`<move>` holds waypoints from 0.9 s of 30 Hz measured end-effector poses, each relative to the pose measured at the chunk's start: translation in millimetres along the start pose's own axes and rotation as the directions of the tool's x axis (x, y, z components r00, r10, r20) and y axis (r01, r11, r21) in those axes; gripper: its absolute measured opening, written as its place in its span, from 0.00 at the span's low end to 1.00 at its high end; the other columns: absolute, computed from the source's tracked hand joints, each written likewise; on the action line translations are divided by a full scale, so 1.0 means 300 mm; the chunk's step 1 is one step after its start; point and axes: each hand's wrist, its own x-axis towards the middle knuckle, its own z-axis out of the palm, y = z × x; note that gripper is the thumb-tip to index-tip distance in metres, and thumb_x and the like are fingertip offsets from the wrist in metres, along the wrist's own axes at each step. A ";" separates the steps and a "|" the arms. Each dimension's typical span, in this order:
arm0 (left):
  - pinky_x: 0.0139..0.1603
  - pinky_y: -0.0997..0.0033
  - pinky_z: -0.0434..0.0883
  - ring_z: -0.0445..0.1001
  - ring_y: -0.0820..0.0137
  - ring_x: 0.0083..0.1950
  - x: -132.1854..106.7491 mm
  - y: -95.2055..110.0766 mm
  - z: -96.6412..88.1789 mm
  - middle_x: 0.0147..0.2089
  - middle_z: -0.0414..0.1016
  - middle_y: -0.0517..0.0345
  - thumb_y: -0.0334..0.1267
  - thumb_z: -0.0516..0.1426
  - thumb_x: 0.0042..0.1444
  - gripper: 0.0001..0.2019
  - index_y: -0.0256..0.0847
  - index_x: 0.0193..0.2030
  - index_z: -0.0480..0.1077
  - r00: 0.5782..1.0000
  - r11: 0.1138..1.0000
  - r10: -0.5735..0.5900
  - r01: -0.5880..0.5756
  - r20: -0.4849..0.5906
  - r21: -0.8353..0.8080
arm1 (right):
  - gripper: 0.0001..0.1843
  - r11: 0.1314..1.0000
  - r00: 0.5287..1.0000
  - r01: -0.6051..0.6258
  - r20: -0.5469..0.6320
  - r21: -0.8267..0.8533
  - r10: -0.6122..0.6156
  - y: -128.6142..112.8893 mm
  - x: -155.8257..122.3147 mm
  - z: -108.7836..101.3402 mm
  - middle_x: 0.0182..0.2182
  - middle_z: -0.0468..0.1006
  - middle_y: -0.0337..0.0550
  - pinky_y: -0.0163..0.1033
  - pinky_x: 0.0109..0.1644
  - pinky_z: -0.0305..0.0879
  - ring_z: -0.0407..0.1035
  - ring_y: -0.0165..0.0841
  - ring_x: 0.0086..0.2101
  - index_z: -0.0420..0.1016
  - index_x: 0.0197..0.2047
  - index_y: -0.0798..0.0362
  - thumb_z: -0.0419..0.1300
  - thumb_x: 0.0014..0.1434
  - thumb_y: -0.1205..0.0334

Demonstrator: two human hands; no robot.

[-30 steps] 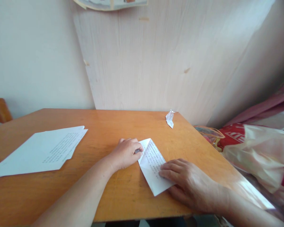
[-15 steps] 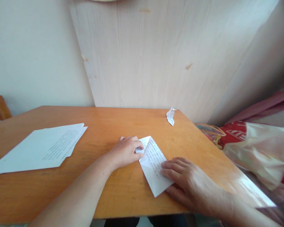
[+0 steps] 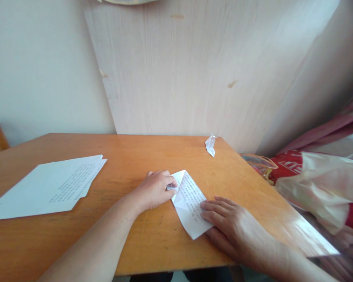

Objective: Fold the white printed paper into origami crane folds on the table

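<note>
A folded sheet of paper (image 3: 190, 201), white with rows of printed characters and crease lines, lies slanted on the table between my hands. My left hand (image 3: 157, 190) pinches its far left edge between thumb and curled fingers. At the near right edge, my right hand (image 3: 228, 221) has its fingers on top of the paper and its thumb beneath, gripping that side. The paper's near corner bends up slightly off the wood.
The wooden table (image 3: 147, 152) meets a pale panel at the back. A stack of printed paper sheets (image 3: 47, 186) lies on the left. A small folded paper figure (image 3: 210, 145) stands near the far right corner. Red and cream bags (image 3: 312, 180) crowd the table's right side.
The paper's near corner has curled upward a little. Both hands keep nearly the same hold, and the whole view has shifted slightly.
</note>
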 end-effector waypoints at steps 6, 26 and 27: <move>0.51 0.61 0.62 0.73 0.61 0.47 -0.004 0.014 -0.002 0.45 0.76 0.58 0.52 0.62 0.54 0.15 0.48 0.44 0.76 1.000 1.000 -0.004 0.004 0.015 -0.001 | 0.12 0.998 0.998 -0.055 0.022 -0.012 0.055 -0.011 0.003 -0.005 0.45 0.81 0.47 0.54 0.56 0.68 0.76 0.43 0.46 0.77 0.50 0.49 0.57 0.68 0.57; 0.47 0.64 0.60 0.72 0.64 0.45 -0.031 0.052 0.007 0.41 0.75 0.62 0.42 0.61 0.53 0.06 0.46 0.35 0.71 0.989 0.990 0.136 -0.133 0.055 -0.054 | 0.06 0.821 0.819 -0.538 -0.111 0.192 0.563 0.042 0.005 0.061 0.30 0.78 0.39 0.40 0.36 0.60 0.72 0.37 0.31 0.71 0.41 0.48 0.57 0.66 0.57; 0.46 0.64 0.61 0.72 0.64 0.44 -0.033 0.054 0.005 0.40 0.75 0.62 0.42 0.61 0.53 0.05 0.46 0.35 0.71 0.988 0.989 0.136 -0.133 0.065 -0.060 | 0.06 0.811 0.808 -0.550 -0.116 0.200 0.577 0.045 0.005 0.062 0.30 0.79 0.39 0.40 0.36 0.60 0.73 0.37 0.32 0.71 0.43 0.48 0.57 0.66 0.57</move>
